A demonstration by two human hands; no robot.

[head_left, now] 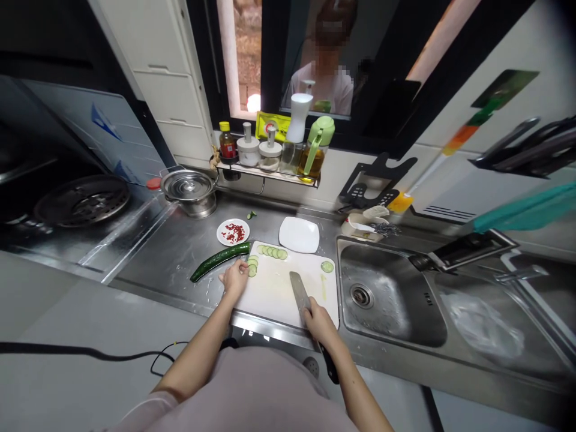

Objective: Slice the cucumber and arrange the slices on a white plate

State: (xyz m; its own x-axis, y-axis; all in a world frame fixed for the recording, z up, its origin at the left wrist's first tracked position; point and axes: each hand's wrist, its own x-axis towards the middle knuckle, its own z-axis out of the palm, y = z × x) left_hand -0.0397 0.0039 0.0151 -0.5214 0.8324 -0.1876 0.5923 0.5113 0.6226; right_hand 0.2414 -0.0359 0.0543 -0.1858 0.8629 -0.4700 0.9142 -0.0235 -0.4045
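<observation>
My right hand (318, 322) is wrapped round a kitchen knife (299, 290), its blade over the right half of the white cutting board (274, 295) and its black handle reaching back past my wrist. At the board's left edge, my left hand (236, 278) has its fingers curled together beside a short column of cucumber slices (252, 266). Whatever its fingertips hold, if anything, is too small to make out. A row of overlapping slices (272, 252) lies along the top of the board, and more slices (327, 266) sit at its right corner. A whole cucumber (219, 261) rests on the counter left of the board.
Behind the board are a plate of chopped red pieces (233, 232) and a white square plate (299, 234). A steel sink (391, 294) lies to the right, a steel pot (191, 191) back left. A seasoning rack (270, 172) hangs under the window.
</observation>
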